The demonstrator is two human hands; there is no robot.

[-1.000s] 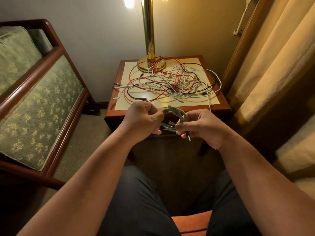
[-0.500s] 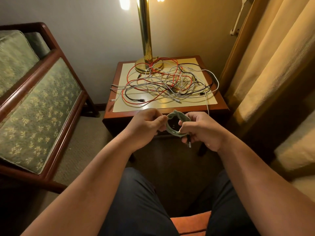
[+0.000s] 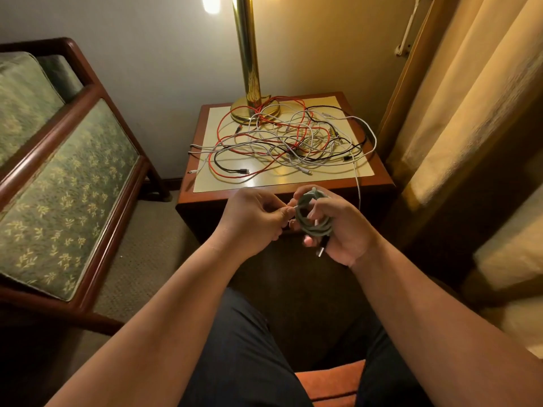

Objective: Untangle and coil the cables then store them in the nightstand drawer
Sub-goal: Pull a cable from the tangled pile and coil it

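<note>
Coil [image 3: 313, 214] of grey-green cable gripped in right hand [image 3: 342, 227], fingers [image 3: 318, 204] curled through loop; left hand [image 3: 255, 218] fingers pinching its loose end beside it.

Glossy wooden nightstand [image 3: 379, 183], polished brass lamp [image 3: 249, 69], matt woven green cushion [image 3: 58, 195], soft cloth curtain [image 3: 470, 98].

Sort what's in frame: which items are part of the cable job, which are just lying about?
Part of the job:
- grey coiled cable, held in the right hand
- left hand, pinching the coil's loose end
- tangled cables, red, white and black
- nightstand under them; no drawer visible

Lying about:
- brass lamp
- green armchair
- curtain
</note>
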